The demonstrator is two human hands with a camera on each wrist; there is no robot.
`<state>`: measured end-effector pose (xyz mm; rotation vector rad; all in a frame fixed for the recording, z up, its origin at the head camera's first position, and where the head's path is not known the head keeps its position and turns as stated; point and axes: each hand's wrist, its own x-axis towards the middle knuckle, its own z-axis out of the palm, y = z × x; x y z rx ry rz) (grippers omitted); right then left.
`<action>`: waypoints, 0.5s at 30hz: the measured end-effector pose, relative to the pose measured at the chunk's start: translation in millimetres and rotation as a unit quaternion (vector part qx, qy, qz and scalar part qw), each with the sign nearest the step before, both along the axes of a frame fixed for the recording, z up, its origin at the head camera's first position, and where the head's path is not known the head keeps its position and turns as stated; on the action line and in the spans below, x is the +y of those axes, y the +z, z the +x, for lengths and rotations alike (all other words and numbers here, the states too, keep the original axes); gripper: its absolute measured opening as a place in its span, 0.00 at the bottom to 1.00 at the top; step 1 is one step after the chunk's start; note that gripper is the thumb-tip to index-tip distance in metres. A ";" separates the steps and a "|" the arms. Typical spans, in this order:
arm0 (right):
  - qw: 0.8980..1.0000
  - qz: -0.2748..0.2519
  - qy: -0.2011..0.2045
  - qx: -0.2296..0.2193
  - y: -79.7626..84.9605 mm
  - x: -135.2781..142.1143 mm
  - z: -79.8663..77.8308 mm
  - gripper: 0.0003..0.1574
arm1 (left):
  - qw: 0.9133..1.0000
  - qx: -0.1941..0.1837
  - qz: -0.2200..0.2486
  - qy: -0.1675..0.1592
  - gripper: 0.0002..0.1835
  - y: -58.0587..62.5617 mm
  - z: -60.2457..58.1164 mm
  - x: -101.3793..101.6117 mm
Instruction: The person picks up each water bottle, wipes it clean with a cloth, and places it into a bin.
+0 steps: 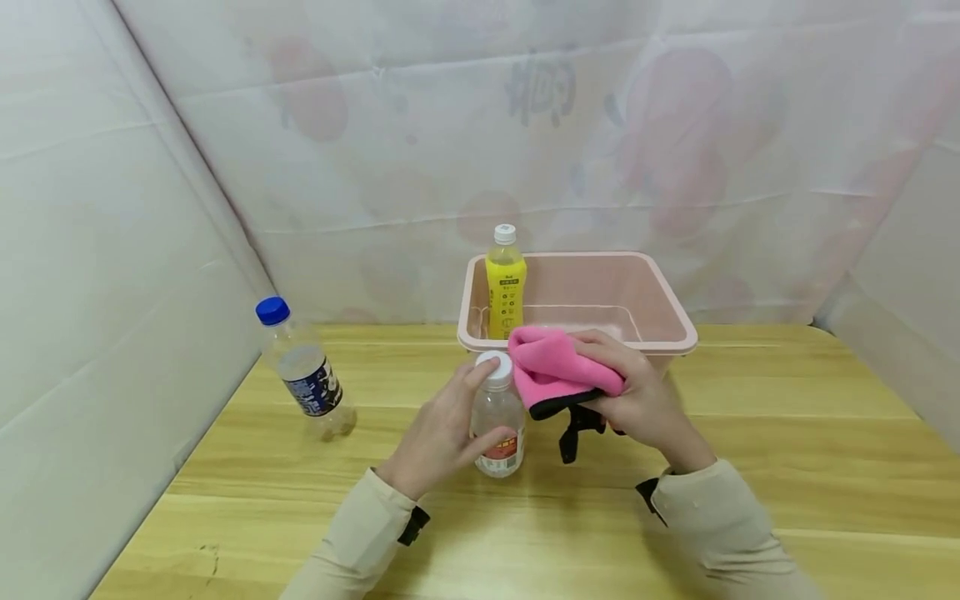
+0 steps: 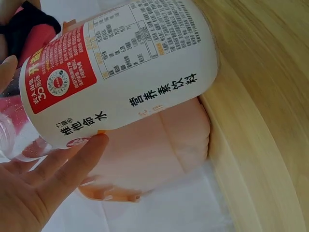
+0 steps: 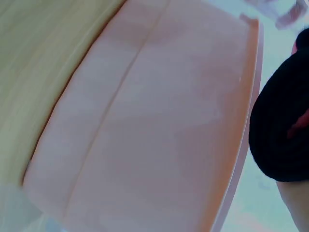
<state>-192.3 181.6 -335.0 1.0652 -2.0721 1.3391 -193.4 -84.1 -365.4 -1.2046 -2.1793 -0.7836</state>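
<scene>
My left hand holds a clear drink bottle with a white cap, its thumb across the front and a finger on the cap. In the left wrist view the white-and-red label of this bottle fills much of the picture, with fingers against its side. A folded pink cloth with black edging is gripped by my right hand, close beside the bottle's neck. Whether cloth and bottle touch is unclear. Only the black edging of the cloth shows clearly in the right wrist view.
Behind the hands stands a pink plastic bin with a yellow-labelled bottle upright inside, at its left. A blue-capped bottle stands on the wooden table to the left. Pale printed curtains enclose the back and sides.
</scene>
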 end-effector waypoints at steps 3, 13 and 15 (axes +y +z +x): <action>1.000 0.024 0.006 0.009 -1.2 -7.4 -1.2 0.40 | 1.000 0.000 0.002 -0.009 0.46 0.3 -1.5 -0.1; 0.997 0.076 -0.008 0.016 -3.0 -13.4 4.1 0.34 | 0.999 -0.017 -0.008 -0.040 0.48 1.7 -0.7 -4.7; 0.996 0.084 -0.006 0.016 -2.5 -13.1 5.5 0.33 | 0.999 -0.027 -0.008 -0.044 0.47 1.6 -0.1 -4.9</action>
